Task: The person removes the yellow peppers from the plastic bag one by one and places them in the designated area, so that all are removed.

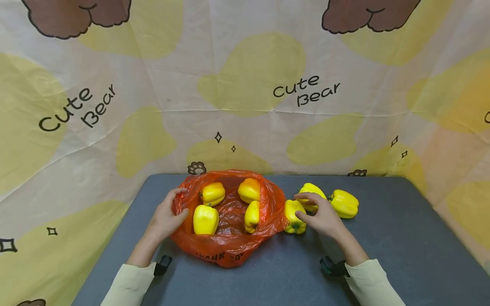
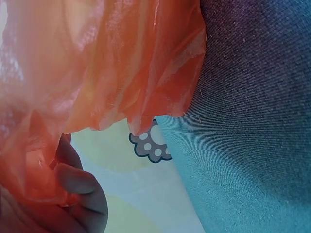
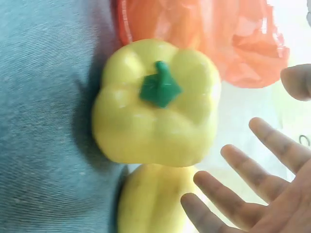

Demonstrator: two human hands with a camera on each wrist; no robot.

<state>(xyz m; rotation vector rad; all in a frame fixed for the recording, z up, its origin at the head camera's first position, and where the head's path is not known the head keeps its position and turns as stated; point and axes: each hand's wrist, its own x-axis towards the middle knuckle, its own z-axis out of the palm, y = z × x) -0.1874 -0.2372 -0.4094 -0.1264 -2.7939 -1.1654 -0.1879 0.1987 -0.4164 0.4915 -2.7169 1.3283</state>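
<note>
A red plastic bag stands with its mouth spread wide, and several yellow bell peppers lie inside it. My left hand grips the bag's left rim; the left wrist view shows its fingers curled at the red plastic. On the other side, my right hand is held with fingers apart over the loose peppers. Closest to it is a yellow bell pepper beside the bag, whose green stem faces the right wrist camera. Another pepper sits behind, partly hidden by the fingers.
A third loose pepper lies farther right on the dark grey table. Behind the table's back edge hangs a cloth printed with yellow patches and lettering.
</note>
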